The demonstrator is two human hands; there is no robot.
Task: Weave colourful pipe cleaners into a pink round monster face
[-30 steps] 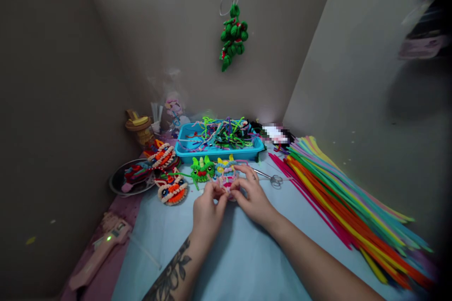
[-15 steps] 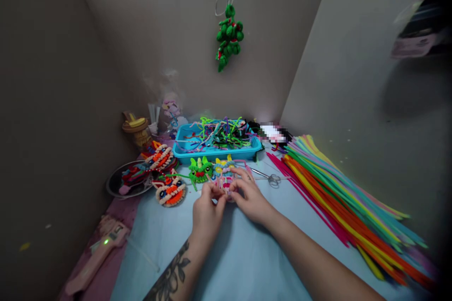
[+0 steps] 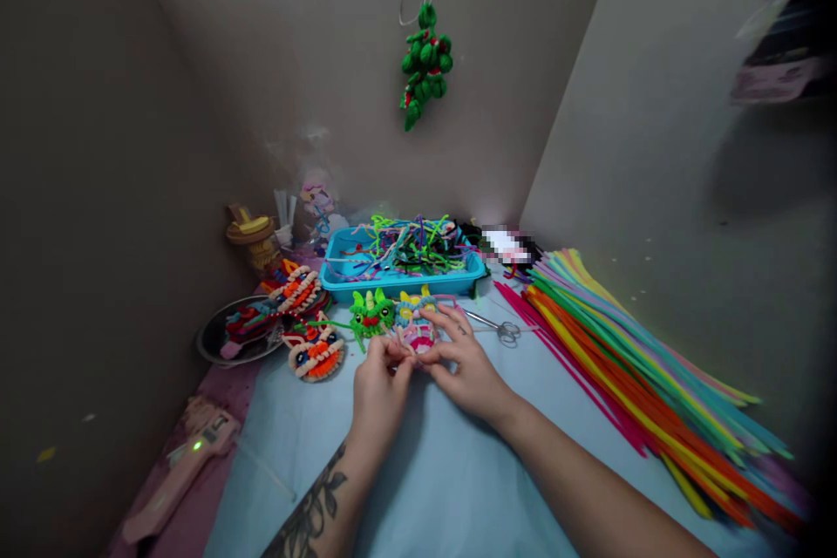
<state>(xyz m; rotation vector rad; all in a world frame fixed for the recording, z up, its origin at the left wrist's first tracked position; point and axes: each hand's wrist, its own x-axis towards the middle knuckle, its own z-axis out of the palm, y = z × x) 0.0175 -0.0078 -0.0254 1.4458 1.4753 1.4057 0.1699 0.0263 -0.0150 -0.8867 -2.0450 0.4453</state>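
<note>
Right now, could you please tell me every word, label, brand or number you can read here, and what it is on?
None can be read. The pixelated patch beside the blue tray is blanked out; the pink item at upper right is too blurred.

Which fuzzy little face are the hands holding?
The pink one, held between the left hand and right hand. The green face and the orange-and-white face lie beside it, untouched.
</note>
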